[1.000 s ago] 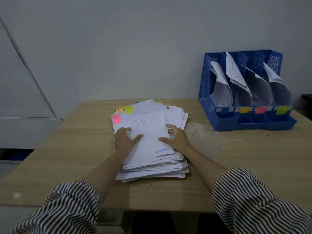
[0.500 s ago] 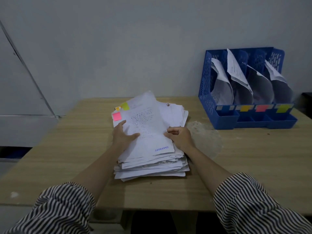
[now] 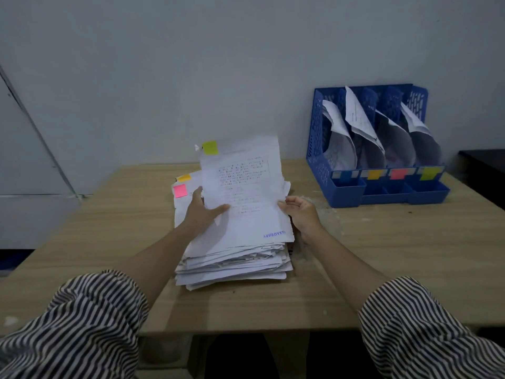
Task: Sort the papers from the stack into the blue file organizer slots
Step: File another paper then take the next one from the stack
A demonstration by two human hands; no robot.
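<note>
A thick stack of white papers [image 3: 235,265] lies in the middle of the wooden table [image 3: 396,258]. Its top sheet [image 3: 246,187], printed, with a yellow-green sticky note [image 3: 210,148] at its top corner and a blue "APPROVED" stamp near the bottom, is lifted at its far end. My left hand [image 3: 200,212] holds its left edge with the thumb on top. My right hand [image 3: 300,213] pinches its right edge. The blue file organizer [image 3: 318,149] stands at the back right with curled papers in its slots and blue, yellow, pink and green labels in front.
A pink sticky note [image 3: 180,190] and an orange one [image 3: 183,177] show on lower sheets at the stack's far left. A grey wall rises behind the table. A dark surface [image 3: 483,173] sits at the far right edge.
Both hands went from resting flat on the stack to gripping the top sheet's edges. The sheet's far end has risen off the stack, carrying the yellow-green note up.
</note>
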